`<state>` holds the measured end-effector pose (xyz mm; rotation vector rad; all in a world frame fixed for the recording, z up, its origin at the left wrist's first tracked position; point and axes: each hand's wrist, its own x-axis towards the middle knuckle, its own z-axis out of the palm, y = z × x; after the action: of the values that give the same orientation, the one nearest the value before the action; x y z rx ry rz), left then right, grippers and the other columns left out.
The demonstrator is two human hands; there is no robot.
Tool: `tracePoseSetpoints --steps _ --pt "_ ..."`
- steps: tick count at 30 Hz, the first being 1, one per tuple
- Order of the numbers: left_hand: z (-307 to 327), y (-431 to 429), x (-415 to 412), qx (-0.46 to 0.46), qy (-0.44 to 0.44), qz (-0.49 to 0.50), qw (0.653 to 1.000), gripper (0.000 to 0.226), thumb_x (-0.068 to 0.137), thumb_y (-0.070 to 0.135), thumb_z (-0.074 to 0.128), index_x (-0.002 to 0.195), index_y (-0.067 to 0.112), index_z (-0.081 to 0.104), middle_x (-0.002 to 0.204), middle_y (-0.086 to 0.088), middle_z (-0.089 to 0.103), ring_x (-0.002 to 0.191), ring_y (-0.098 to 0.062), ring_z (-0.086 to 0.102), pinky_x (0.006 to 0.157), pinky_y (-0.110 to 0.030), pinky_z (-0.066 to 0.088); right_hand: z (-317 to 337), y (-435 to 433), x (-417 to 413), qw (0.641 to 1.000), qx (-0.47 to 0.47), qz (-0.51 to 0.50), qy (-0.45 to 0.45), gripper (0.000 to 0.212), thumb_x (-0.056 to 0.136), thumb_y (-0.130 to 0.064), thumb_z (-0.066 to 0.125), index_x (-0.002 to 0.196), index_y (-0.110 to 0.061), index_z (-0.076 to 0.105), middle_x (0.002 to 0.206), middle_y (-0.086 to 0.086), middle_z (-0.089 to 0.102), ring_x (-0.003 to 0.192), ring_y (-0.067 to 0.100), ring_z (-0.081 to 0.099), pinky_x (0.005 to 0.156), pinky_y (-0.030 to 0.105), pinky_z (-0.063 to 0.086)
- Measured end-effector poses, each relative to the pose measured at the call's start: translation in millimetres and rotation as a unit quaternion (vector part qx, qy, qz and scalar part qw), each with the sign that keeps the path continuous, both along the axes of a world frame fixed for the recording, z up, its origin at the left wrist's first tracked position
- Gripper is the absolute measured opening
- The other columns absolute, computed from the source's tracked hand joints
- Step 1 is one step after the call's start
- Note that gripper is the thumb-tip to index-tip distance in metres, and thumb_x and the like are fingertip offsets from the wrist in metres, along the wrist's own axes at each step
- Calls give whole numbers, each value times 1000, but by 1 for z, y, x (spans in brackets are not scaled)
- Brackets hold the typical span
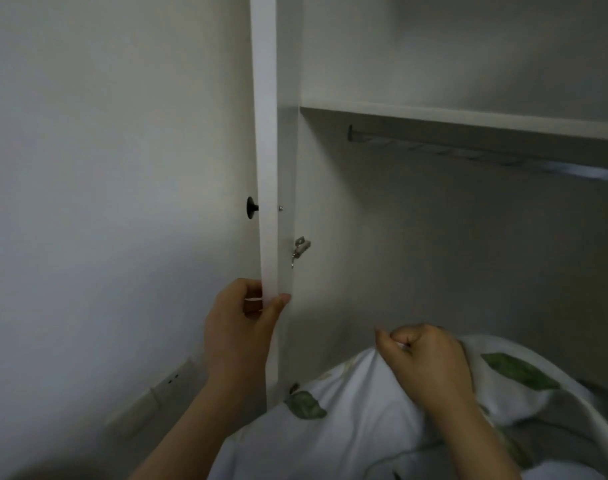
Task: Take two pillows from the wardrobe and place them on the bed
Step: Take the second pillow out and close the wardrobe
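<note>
1. The step in hand is judged to be the taking of a pillow (364, 420) out of the wardrobe (434, 237); the bed is not in view, so nothing can be said to be placed yet.
2. The pillow, white with green leaves, is seen at about 5 o'clock in the view, low in the open wardrobe, beneath the shelf (468, 117) and the hanging rail (486, 154).
3. The left hand (240, 337) is closed around the edge of the wardrobe door (266, 168), at about 7 o'clock of the black knob (251, 207); the thumb is laid on the inner face and the fingers are curled round the outer one.
4. The right hand (430, 362) is clenched on a bunch of the pillow's fabric at its top, knuckles upward.
5. The next move is judged to call for the pillow to be drawn out toward 6 o'clock with the door held wide, then carried to the bed. A second pillow cannot be made out for certain.
</note>
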<state>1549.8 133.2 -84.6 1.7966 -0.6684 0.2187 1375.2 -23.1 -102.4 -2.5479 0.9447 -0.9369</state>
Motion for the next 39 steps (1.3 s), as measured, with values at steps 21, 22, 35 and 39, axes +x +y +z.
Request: tracePoseSetpoints --steps 21,22,35,39 --pt "0 -182 -77 70 -10 -241 968 77 91 34 54 149 24 4 158 -10 11 145 -22 13 111 -26 16 3 -43 -134 977 11 -214 -11 56 79 -35 66 47 -8 30 40 7 27 37 23 42 46 25 25" --pt "0 -188 -75 75 -11 -254 964 75 92 34 52 149 24 4 158 -12 9 146 -22 11 110 -24 14 4 -44 -133 976 9 -217 -16 57 79 -35 66 46 -9 28 39 7 25 36 22 40 46 25 24" --pt "-3 -254 -48 135 27 -420 897 60 98 36 32 149 23 3 155 -3 -25 132 5 -10 100 -11 0 13 -73 -97 959 11 -282 -35 60 81 -34 66 42 -12 26 36 4 25 36 15 34 44 25 25" --pt "-6 -268 -39 144 27 -435 888 62 98 36 32 149 16 1 154 -1 -29 128 7 -9 94 -3 -4 12 -79 -88 952 11 -304 -45 59 81 -35 64 43 -11 27 36 4 30 34 11 31 41 23 25"
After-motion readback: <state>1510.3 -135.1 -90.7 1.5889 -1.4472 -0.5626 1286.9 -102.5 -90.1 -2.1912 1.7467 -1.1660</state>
